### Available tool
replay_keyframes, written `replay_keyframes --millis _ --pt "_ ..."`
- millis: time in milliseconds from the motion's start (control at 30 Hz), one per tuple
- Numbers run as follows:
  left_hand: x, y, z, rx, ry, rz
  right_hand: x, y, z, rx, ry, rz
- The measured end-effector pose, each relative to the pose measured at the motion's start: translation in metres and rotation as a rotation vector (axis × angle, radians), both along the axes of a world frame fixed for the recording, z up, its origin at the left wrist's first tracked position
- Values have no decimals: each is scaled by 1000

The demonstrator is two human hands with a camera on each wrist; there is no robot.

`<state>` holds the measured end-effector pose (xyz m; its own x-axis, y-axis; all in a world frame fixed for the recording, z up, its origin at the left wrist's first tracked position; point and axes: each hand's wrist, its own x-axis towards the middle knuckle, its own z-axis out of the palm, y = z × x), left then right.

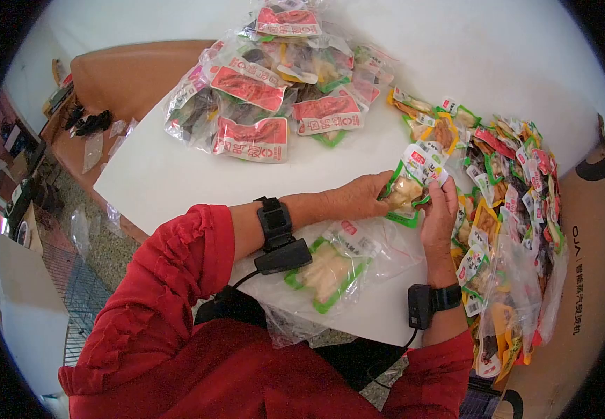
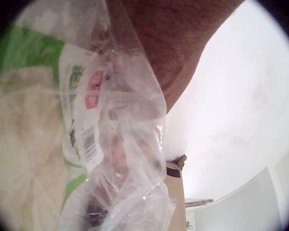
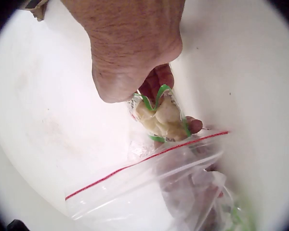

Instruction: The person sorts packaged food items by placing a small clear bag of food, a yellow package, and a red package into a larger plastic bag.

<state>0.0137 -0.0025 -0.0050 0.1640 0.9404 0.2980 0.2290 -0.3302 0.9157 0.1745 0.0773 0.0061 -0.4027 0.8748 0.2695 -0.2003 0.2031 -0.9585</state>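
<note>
Packet (image 1: 406,190) pinched by fingers of left hand (image 1: 360,198), right hand (image 1: 440,218); clear bag (image 1: 395,246) below fingers seemingly part-filled; filled bags (image 1: 252,140) beyond; loose packets (image 1: 485,223) beside right fingers, apparently unbagged.

Hd cam above, wrist cams nr.

The small packet (image 1: 405,190), right of centre in the frame, is clear and sealed, with green edges, pale chunks inside and a white printed top; it tilts between the left hand (image 1: 364,197) and right hand (image 1: 441,213). Below it, a larger packet (image 1: 325,272) with green edges and pale contents lies flat on the worktop (image 1: 142,164) within a clear, red-striped bag (image 1: 393,255), loosely crumpled.
</note>
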Motion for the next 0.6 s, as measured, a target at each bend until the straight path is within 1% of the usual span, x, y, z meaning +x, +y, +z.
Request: replay_keyframes --millis 133,233,300,367,433,533,567,600 --pt "0 -2 2 -6 31 17 -2 -2 3 54 7 17" --pt "1 0 -2 -9 5 10 -2 -2 2 73 -1 16" --pt "1 0 -2 -4 14 11 0 1 0 154 -52 -1" --pt "1 0 0 2 24 12 0 0 1 163 -56 4" --pt "1 -2 4 -72 51 -5 0 0 1 171 -60 8" --pt "1 -1 3 -84 75 7 0 0 1 162 -56 21" --pt "1 -2 3 -84 75 7 -1 -1 1 190 -72 0" --pt "2 -2 1 -14 70 31 -2 -1 1 219 -89 -22"
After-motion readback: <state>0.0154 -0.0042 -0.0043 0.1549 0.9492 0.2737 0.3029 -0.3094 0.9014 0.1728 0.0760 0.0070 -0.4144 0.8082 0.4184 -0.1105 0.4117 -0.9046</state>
